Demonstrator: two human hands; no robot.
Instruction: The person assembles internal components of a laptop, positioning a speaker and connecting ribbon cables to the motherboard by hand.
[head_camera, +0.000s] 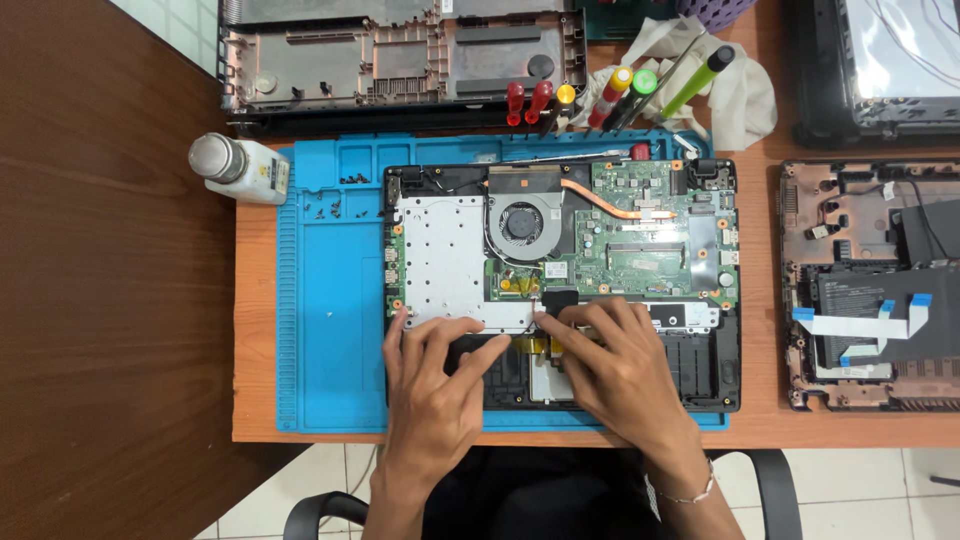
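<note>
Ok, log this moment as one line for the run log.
left hand: flat on opened laptop, near edge | right hand: fingertips at its centre by the yellow tape | blue mat: under laptop | screwdrivers: unused

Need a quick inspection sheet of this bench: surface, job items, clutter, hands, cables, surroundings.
Surface: blue work mat on wooden table.
Job's things: opened laptop, fan and boards exposed.
Clutter: screwdrivers, white bottle, loose screws, cloth.
Hands: left hand and right hand pressing on the laptop's lower half.
Cables: white ribbon cables on the right chassis.
Surroundings: bottom cover, chair, tiled floor.
</note>
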